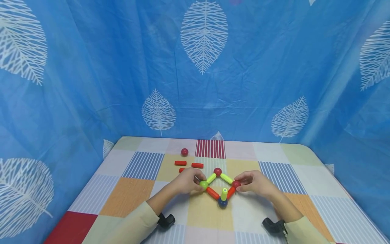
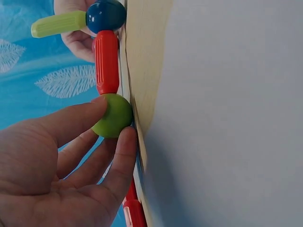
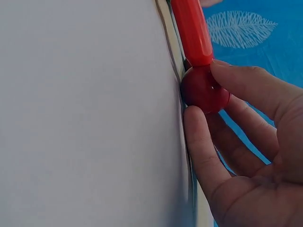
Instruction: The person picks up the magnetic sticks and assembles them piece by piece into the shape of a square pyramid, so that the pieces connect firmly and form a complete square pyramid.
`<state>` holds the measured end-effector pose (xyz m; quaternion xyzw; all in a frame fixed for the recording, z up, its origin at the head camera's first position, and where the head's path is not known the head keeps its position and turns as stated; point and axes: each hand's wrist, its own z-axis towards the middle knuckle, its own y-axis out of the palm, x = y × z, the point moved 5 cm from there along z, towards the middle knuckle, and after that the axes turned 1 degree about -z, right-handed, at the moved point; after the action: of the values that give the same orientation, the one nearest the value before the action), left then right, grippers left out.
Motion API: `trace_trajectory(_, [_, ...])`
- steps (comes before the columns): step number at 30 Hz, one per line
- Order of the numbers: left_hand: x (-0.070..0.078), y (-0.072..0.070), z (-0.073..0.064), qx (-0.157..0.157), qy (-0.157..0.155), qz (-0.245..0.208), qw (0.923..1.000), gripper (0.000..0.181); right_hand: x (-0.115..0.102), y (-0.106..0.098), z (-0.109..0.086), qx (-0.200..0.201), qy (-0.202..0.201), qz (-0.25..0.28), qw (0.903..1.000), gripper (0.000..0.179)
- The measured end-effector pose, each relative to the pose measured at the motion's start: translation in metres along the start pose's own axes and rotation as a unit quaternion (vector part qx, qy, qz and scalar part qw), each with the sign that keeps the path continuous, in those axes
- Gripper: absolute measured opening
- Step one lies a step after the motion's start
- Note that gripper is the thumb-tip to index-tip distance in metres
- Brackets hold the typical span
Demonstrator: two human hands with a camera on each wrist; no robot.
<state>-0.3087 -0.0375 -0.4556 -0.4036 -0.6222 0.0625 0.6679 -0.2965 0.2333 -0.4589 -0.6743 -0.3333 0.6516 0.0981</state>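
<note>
A diamond of rods and balls lies on the patchwork cloth between the hands. My left hand [image 1: 186, 181] pinches the green ball [image 2: 116, 116] at its left corner, thumb and fingers around it. On the opposite corner, my right hand [image 1: 255, 183] grips a red ball [image 3: 204, 90]. The far corner is another red ball [image 1: 217, 171], joined by a yellow-green rod [image 1: 211, 178] and a second yellow-green rod [image 1: 226, 178]. Red rods [image 1: 212, 193] run from both held balls to the dark blue ball [image 1: 222, 203] nearest me. From that ball a yellow-green rod [image 1: 224, 194] stands up.
Beyond my left hand lie loose red rods [image 1: 197, 165], one partly hidden by the hand. A loose red ball [image 1: 184, 152] sits behind them. Blue leaf-patterned curtains [image 1: 195, 101] close off the table's back and sides.
</note>
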Motion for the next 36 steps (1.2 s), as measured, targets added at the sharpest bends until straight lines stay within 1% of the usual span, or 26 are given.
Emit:
trace_trajectory(11, [-0.0009,-0.0019,-0.0024,0.005,0.001,0.0,1.0,0.023,0.002,0.0013,0.0025,0.004,0.007,0.006,0.9999,0.037])
trace_trajectory(21, [-0.0001,-0.0034,-0.0031,0.008,0.002,0.004,1.0,0.026,0.003,0.0022,0.0013,-0.003,-0.005,0.031,0.9995,0.036])
trace_trajectory(31, [0.001,-0.0029,-0.0029,0.013,0.005,0.019,0.9997,0.027,0.0035,0.0013,0.0016,-0.008,-0.004,0.019,0.9998,0.031])
trace_trajectory(36, [0.0004,-0.0016,-0.0023,0.018,0.003,0.025,0.9995,0.026,0.0024,0.0016,0.0004,-0.012,-0.008,0.022,0.9997,0.03])
